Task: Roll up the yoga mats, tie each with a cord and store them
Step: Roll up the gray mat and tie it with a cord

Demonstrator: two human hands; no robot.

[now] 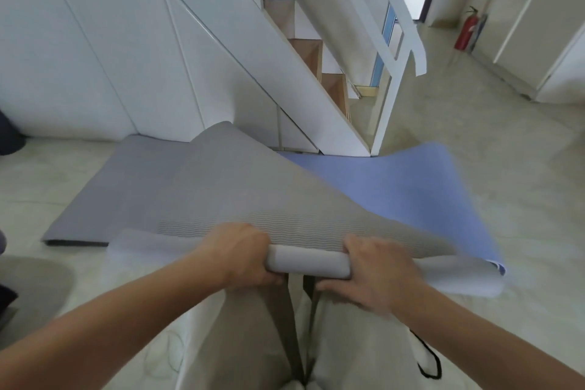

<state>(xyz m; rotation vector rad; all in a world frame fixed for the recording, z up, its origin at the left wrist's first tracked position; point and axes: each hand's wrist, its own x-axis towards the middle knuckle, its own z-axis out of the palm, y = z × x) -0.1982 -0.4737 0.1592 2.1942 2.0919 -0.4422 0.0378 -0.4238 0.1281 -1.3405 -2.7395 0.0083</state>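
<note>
A grey yoga mat [240, 187] with a blue-violet underside [411, 187] is lifted off the floor in front of me, its near edge curled into a thin roll [308, 263]. My left hand [243, 255] grips the roll's left part. My right hand [376, 269] grips its right part, fingers over the top and thumb underneath. The mat's far end rises as a hump against the stair base. A second grey mat [126, 193] lies flat on the floor to the left. A black cord [430, 358] lies on the floor by my right forearm.
A white staircase [300, 73] with wooden treads stands just behind the mats. White wall panels run on the left. A red fire extinguisher [465, 30] stands at the far right by white cabinets [538, 25]. My legs in beige trousers [253, 342] are below the roll.
</note>
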